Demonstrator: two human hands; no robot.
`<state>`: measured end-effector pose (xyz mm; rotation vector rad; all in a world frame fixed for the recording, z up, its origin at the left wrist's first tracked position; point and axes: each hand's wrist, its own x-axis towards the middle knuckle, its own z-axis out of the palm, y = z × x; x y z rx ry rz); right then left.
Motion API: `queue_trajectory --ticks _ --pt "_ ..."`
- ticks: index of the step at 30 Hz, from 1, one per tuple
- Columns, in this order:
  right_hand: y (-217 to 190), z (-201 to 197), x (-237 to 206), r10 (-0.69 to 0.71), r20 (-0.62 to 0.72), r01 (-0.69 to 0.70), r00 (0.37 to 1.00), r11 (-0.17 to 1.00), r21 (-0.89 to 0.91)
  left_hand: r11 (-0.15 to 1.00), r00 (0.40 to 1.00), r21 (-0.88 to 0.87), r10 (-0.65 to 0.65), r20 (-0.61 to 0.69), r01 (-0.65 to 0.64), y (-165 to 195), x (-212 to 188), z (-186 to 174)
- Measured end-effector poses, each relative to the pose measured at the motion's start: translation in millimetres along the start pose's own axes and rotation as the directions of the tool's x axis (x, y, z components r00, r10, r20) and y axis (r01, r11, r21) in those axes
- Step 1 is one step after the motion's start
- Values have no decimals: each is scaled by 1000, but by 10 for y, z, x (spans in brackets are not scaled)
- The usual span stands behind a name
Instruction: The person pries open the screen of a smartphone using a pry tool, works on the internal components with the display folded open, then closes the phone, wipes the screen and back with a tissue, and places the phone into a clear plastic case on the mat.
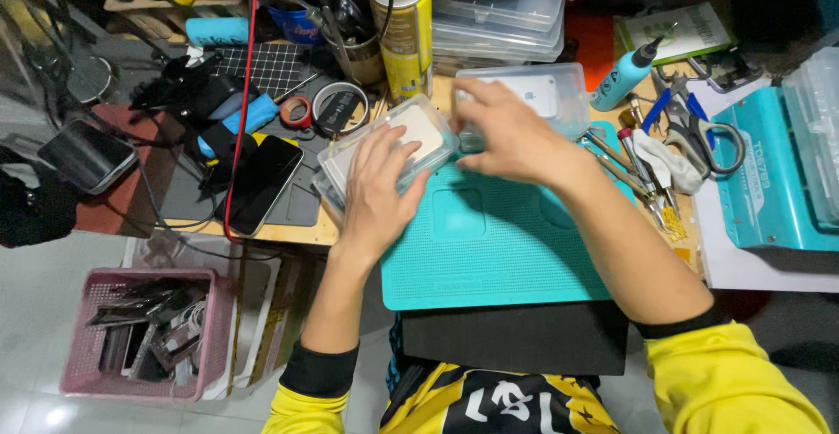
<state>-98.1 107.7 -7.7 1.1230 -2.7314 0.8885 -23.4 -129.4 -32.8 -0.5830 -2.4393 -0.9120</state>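
Observation:
My left hand (377, 191) lies flat on a clear plastic box (411, 132) that holds a pale flat device, at the left edge of a teal work mat (489, 250). My right hand (507, 132) is blurred and rests on a second clear plastic box (546, 93) just behind the mat, fingers over its near left corner. Whether the right hand grips the box or only touches it is unclear.
A black phone (260, 180) lies left of the boxes beside a red cable (240, 111). A yellow spray can (402, 27), stacked clear cases (507, 10), tape rolls (336, 106), tweezers and scissors (699, 128), a blue bottle (625, 76) and a teal machine (769, 180) crowd the desk. A pink basket (144, 333) stands on the floor.

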Motion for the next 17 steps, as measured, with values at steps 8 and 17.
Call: queue_trajectory --ticks 8,17 --pt "444 -624 -385 513 -9 -494 859 823 -281 997 999 62 51 16 -51 147 94 293" --pt "520 -570 -448 269 -52 -271 962 907 -323 945 972 -326 37 231 41 775 115 582"
